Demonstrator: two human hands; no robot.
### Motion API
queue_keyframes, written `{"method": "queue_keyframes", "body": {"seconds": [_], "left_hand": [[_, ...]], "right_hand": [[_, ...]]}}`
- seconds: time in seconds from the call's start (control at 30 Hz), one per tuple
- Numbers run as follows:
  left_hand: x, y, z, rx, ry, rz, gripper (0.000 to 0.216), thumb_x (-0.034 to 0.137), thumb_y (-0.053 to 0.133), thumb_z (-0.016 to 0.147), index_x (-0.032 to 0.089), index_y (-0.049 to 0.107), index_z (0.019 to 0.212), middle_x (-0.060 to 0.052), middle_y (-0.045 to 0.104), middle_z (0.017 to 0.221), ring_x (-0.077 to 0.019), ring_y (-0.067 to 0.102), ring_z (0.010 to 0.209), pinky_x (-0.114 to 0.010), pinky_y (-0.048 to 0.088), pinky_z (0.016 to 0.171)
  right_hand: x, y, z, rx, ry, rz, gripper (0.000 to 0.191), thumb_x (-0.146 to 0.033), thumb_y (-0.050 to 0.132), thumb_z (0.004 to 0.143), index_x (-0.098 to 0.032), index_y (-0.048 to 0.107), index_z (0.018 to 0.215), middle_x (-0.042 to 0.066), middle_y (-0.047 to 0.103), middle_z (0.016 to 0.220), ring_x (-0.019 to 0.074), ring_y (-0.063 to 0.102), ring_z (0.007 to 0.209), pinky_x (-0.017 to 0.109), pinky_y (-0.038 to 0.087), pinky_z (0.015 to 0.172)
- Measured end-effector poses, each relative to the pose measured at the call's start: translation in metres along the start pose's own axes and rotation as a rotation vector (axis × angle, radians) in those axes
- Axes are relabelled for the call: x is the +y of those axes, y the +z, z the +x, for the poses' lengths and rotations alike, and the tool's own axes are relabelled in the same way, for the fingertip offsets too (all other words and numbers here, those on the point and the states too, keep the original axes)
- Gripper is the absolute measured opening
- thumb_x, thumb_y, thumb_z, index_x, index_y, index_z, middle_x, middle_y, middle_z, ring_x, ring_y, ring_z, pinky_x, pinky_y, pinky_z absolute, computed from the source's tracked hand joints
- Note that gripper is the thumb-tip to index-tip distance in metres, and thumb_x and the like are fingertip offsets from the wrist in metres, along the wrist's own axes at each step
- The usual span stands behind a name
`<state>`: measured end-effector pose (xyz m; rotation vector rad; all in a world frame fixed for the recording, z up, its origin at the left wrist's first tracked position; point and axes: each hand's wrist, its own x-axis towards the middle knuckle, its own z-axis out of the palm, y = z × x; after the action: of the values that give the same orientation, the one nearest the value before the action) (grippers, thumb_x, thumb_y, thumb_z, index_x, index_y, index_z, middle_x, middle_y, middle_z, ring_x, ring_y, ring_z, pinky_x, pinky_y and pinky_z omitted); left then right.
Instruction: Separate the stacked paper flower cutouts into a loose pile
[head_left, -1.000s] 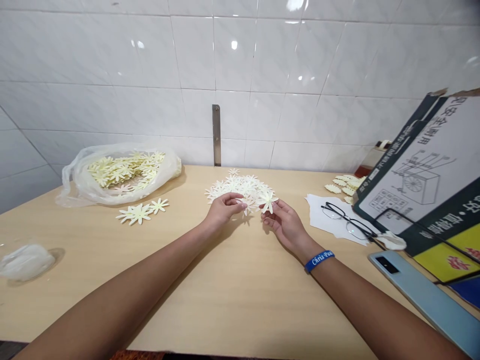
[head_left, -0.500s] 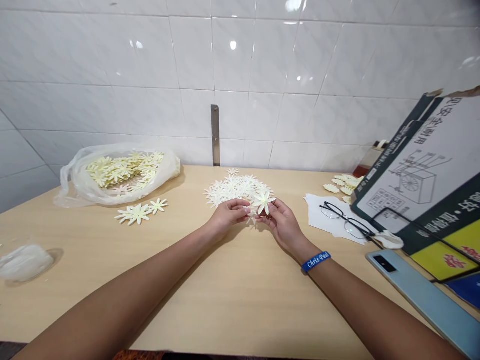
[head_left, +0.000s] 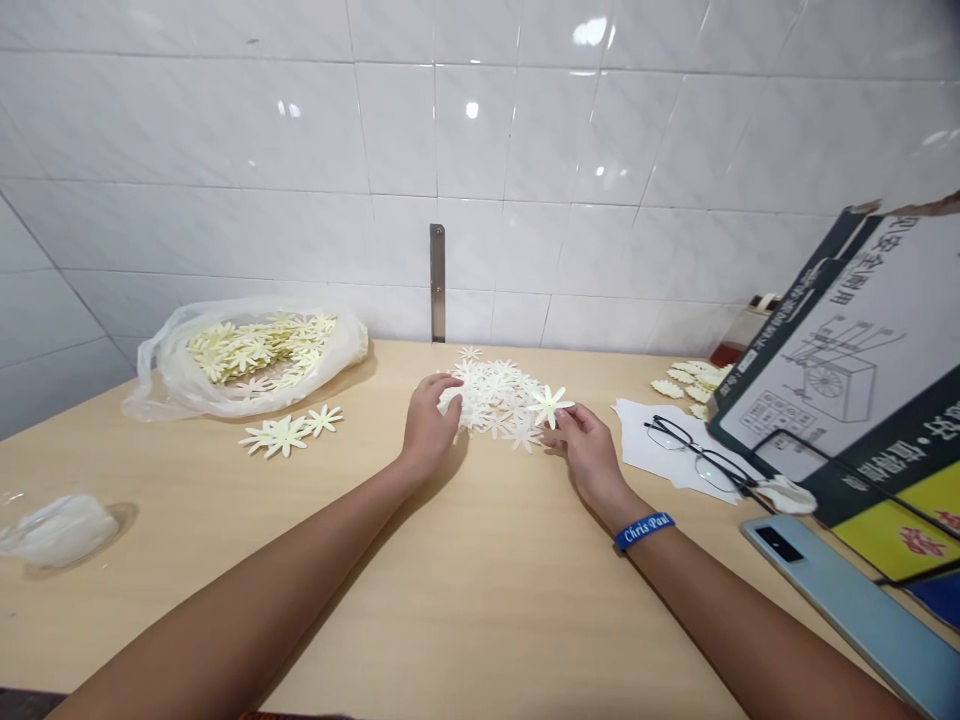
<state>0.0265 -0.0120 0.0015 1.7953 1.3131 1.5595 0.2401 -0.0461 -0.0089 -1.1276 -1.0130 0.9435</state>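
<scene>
A heap of white paper flowers [head_left: 495,395] lies in the middle of the wooden table [head_left: 465,590]. My left hand [head_left: 429,420] rests at the heap's left edge, its fingers curled onto the flowers there. My right hand [head_left: 589,445] is at the heap's right edge and pinches a single pale flower [head_left: 550,404] between thumb and fingers, lifted a little off the table. A blue wristband [head_left: 643,528] is on my right wrist.
A clear plastic bag of yellowish flowers [head_left: 255,350] lies back left, with a few loose flowers [head_left: 289,432] before it. Glasses [head_left: 694,450] on white paper, a printed cardboard box [head_left: 855,370], a phone [head_left: 847,595] and more cut-outs [head_left: 694,378] stand at right. A crumpled clear bag [head_left: 56,528] sits far left.
My hands have come apart. The left hand went up to the heap's left edge, while the right hand kept its flower and shifted slightly right.
</scene>
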Motion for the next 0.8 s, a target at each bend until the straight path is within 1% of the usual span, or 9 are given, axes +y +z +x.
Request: {"method": "queue_keyframes", "body": {"seconds": [0.07,0.13,0.23,0.3,0.37,0.43,0.63,0.7,0.8], "left_hand": [[0.009,0.005,-0.009,-0.101,0.035,-0.035,0.020,0.027,0.054,0.086,0.022,0.067,0.099,-0.009,0.063,0.113,-0.0215,0.060,0.101,-0.034,0.049,0.084],[0.018,0.010,-0.018,-0.216,0.060,-0.105,0.021,0.030,0.055,0.086,0.023,0.066,0.102,-0.007,0.064,0.111,-0.0192,0.062,0.093,-0.030,0.051,0.078],[0.025,0.016,-0.026,-0.339,0.105,-0.153,0.020,0.028,0.058,0.084,0.024,0.068,0.101,-0.007,0.062,0.116,-0.0196,0.061,0.100,-0.028,0.053,0.078],[0.027,0.016,-0.027,-0.363,0.109,-0.157,0.017,0.026,0.060,0.082,0.023,0.071,0.094,-0.007,0.062,0.115,-0.0205,0.061,0.103,-0.029,0.054,0.080],[0.026,0.016,-0.026,-0.361,0.092,-0.167,0.015,0.023,0.061,0.081,0.022,0.072,0.090,-0.008,0.062,0.113,-0.0207,0.061,0.101,-0.032,0.055,0.082],[0.024,0.015,-0.024,-0.363,0.083,-0.175,0.014,0.022,0.062,0.080,0.022,0.073,0.089,-0.008,0.062,0.112,-0.0204,0.062,0.098,-0.033,0.056,0.082],[0.023,0.016,-0.025,-0.389,0.120,-0.164,0.016,0.023,0.062,0.081,0.023,0.074,0.091,-0.009,0.063,0.111,-0.0216,0.060,0.104,-0.033,0.055,0.084],[0.024,0.016,-0.026,-0.418,0.118,-0.168,0.016,0.027,0.062,0.081,0.024,0.074,0.091,-0.008,0.064,0.108,-0.0211,0.061,0.100,-0.031,0.055,0.081],[0.025,0.015,-0.027,-0.486,0.095,-0.169,0.017,0.031,0.061,0.082,0.025,0.075,0.090,-0.008,0.066,0.102,-0.0194,0.063,0.090,-0.028,0.054,0.069]], "right_hand": [[0.001,0.003,-0.003,-0.092,-0.003,-0.005,0.028,-0.044,0.070,0.072,-0.019,0.058,0.073,0.002,0.063,0.072,0.0129,0.060,0.060,0.025,0.051,0.054],[0.002,0.009,-0.008,-0.221,0.025,0.030,0.029,-0.045,0.072,0.070,-0.019,0.060,0.073,0.003,0.065,0.070,0.0129,0.061,0.058,0.025,0.052,0.055],[0.000,0.017,-0.017,-0.370,0.098,0.073,0.031,-0.046,0.074,0.069,-0.019,0.063,0.082,0.003,0.068,0.075,0.0160,0.067,0.065,0.028,0.055,0.060],[-0.001,0.019,-0.021,-0.423,0.146,0.079,0.034,-0.046,0.075,0.069,-0.020,0.064,0.087,0.004,0.069,0.079,0.0180,0.069,0.071,0.030,0.056,0.064],[-0.001,0.019,-0.021,-0.438,0.174,0.069,0.035,-0.046,0.076,0.067,-0.020,0.064,0.087,0.005,0.070,0.080,0.0188,0.069,0.072,0.031,0.056,0.065],[0.000,0.018,-0.019,-0.429,0.174,0.049,0.036,-0.047,0.077,0.066,-0.018,0.065,0.083,0.005,0.069,0.079,0.0183,0.068,0.070,0.030,0.055,0.062],[0.001,0.014,-0.016,-0.426,0.124,0.004,0.035,-0.049,0.075,0.069,-0.016,0.064,0.073,0.003,0.064,0.066,0.0127,0.059,0.054,0.025,0.047,0.050],[0.002,0.013,-0.017,-0.421,0.115,0.001,0.036,-0.049,0.075,0.069,-0.016,0.062,0.070,0.001,0.062,0.062,0.0120,0.056,0.050,0.025,0.044,0.046],[0.004,0.012,-0.016,-0.424,0.116,-0.019,0.038,-0.051,0.073,0.072,-0.017,0.058,0.063,-0.001,0.057,0.052,0.0107,0.050,0.042,0.024,0.039,0.042]]}}
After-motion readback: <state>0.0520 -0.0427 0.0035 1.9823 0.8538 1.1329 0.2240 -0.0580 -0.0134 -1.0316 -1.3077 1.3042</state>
